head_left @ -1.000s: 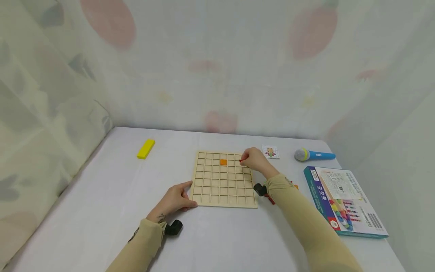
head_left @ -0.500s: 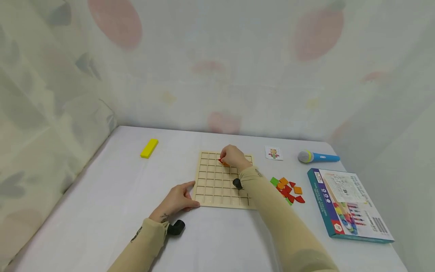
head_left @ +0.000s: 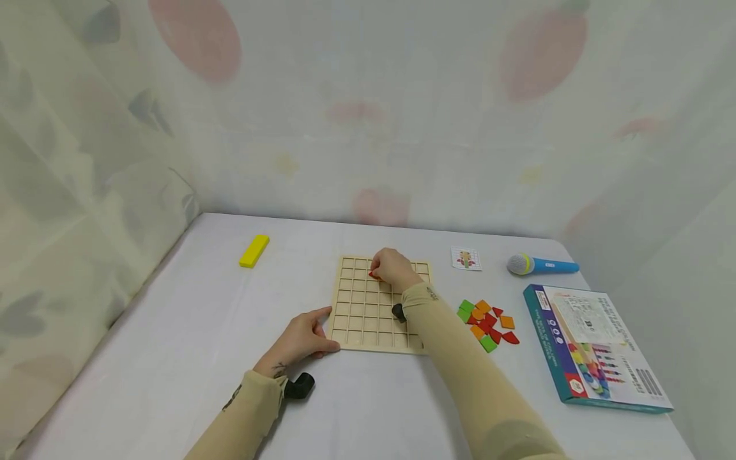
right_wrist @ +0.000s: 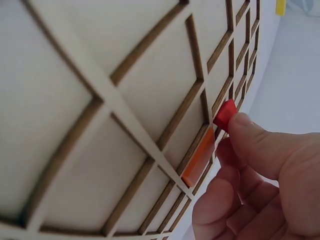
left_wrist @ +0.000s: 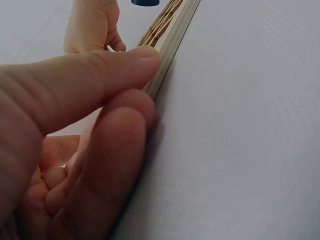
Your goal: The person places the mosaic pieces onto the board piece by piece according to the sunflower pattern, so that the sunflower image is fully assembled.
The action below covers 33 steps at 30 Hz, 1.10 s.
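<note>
A wooden grid board (head_left: pixel 363 326) lies on the table, its raised strips forming square cells. My left hand (head_left: pixel 301 338) holds the board at its near left corner; in the left wrist view the thumb (left_wrist: pixel 125 70) lies at the board's edge with other fingers curled close by. Over the far part of the board, my right hand (head_left: pixel 393 267) pinches a small red piece (right_wrist: pixel 226 114) between thumb and finger. The red piece is tilted at the cell beside an orange square tile (right_wrist: pixel 199 159), which sits in its own cell. In the head view my right hand mostly covers that tile.
Several red, orange and green pieces (head_left: pixel 489 322) lie loose right of the board. Behind them are a small pattern card (head_left: pixel 466 259) and a blue toy microphone (head_left: pixel 546 266). A flat box (head_left: pixel 600 348) lies far right. A yellow block (head_left: pixel 254 251) is at the back left.
My right hand has moved left across the board with the red piece, from the far right cells to beside the orange tile. The left hand has kept its place at the corner.
</note>
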### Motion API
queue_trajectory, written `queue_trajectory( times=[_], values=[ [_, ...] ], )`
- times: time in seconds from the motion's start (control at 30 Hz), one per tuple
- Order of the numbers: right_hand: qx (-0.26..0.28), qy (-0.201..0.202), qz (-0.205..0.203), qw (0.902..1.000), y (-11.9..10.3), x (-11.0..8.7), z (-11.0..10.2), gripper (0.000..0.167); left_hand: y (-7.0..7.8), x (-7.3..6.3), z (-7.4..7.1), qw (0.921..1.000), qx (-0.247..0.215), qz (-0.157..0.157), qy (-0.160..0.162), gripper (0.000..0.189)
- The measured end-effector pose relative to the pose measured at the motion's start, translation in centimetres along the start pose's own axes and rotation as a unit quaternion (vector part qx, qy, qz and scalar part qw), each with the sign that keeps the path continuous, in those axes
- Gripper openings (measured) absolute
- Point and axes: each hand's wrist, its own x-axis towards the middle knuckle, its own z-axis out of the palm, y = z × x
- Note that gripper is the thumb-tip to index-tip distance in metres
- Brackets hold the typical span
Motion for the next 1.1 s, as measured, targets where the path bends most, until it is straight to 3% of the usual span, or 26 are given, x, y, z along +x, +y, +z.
queue_trajectory(
  times=[0.37,0.6,0.8,0.93,1.1],
  values=[
    [-0.015,0.011,0.005,0.9998,-0.1,-0.4,0.2,0.009,0.0,-0.2,-0.1,1.0,0.0,-0.002,-0.003,0.09],
    [0.007,0.018,0.026,0.9995,0.3,-2.1,-2.5,0.02,0.0,0.2,0.1,1.0,0.006,-0.004,-0.001,0.09],
    [0.012,0.027,0.05,0.9983,3.5,-4.9,-6.5,0.026,0.0,0.4,0.2,0.9999,0.014,-0.004,-0.005,0.091],
    [-0.009,0.031,0.094,0.9951,6.1,-7.6,-8.9,0.029,0.2,0.3,0.0,0.9999,0.008,0.0,-0.008,0.091],
    [-0.033,0.014,0.149,0.9881,9.5,-10.7,-9.9,0.028,0.3,0.2,-0.3,1.0,0.006,-0.001,-0.003,0.091]
  ],
)
